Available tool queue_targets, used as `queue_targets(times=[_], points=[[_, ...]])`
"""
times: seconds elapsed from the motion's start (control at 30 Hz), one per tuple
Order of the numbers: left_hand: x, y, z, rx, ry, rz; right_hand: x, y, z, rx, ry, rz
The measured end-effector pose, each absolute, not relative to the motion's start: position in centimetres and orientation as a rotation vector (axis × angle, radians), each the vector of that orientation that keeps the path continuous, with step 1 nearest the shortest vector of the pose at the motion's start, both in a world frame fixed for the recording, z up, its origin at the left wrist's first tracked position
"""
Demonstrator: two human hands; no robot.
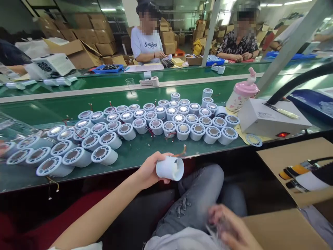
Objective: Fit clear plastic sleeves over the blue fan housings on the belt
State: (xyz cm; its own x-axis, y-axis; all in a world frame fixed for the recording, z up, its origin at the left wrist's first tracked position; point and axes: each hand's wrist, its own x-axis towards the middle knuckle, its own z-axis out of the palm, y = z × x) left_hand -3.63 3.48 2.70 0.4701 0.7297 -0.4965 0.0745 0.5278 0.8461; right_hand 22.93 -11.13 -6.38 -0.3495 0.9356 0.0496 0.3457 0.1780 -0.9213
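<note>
My left hand (153,169) is wrapped round a light blue plastic cylinder housing (166,167), tilted so its hollow end faces right; something white shows inside. Thin coloured wires with a small connector (184,149) stick up behind it. Low over my lap, my right hand (226,222) is blurred, its fingers curled about something clear and thin that I cannot make out. Many similar light blue housings (213,133) stand in rows on the green bench, ring-shaped slotted tops upward, some with wires hanging out.
A grey box with a red lit switch (282,134) and a pink-lidded cup (243,92) stand at the right. A loose blue ring (253,140) lies by the edge. Cardboard (307,152) is at lower right. Two people (147,38) work across the bench.
</note>
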Motion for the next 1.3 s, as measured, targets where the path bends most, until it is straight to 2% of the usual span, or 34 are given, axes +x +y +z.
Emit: queue_targets(times=[0.1, 0.2, 0.27, 0.33, 0.43, 0.5, 0.6, 0.8, 0.93, 1.03, 1.13, 1.2, 1.3], points=[[-1.0, 3.3, 1.0, 0.822, 0.872, 0.222, 23.5, -9.4, -4.3, -1.231, -1.940, 0.815], [1.2, 2.9, 0.1, 1.007, 0.774, 0.074, 22.6, -7.7, -1.7, -1.309, -2.176, 0.316], [1.9, 2.7, 0.1, 1.218, 0.743, 0.004, 21.8, -6.7, -0.9, -1.445, -2.217, 0.139], [2.2, 2.4, 0.5, 1.504, 0.752, 0.037, 21.5, -6.2, -0.9, -1.547, -2.222, 0.251], [2.2, 2.0, 1.0, 1.867, 0.810, 0.228, 21.9, -6.1, -1.4, -1.522, -2.118, 0.727], [2.0, 1.8, 0.8, 1.904, 0.836, 0.320, 22.3, -6.2, -1.6, -1.461, -1.966, 0.948], [1.8, 1.7, -0.3, 1.876, 0.791, 0.436, 22.6, -6.3, -1.6, -1.390, -1.738, 1.074], [1.8, 1.5, -2.6, 1.960, 0.703, 0.510, 22.7, -6.3, -1.8, -1.400, -1.285, 1.203], [1.8, 1.2, -2.5, 1.705, 0.614, 0.410, 23.3, -6.2, -1.9, -1.318, -1.113, 1.300], [1.9, 1.0, -2.2, 1.449, 0.628, 0.379, 23.8, -6.3, -2.0, -1.227, -1.256, 1.302], [1.9, 0.8, -2.2, 1.292, 0.669, 0.407, 24.0, -6.9, -2.1, -1.240, -1.638, 1.066], [1.9, 0.7, -2.2, 1.256, 0.669, 0.377, 24.1, -7.3, -2.2, -1.254, -1.763, 0.929], [1.7, 0.6, -1.7, 1.326, 0.650, 0.321, 24.2, -7.7, -2.0, -1.270, -1.765, 0.942]])
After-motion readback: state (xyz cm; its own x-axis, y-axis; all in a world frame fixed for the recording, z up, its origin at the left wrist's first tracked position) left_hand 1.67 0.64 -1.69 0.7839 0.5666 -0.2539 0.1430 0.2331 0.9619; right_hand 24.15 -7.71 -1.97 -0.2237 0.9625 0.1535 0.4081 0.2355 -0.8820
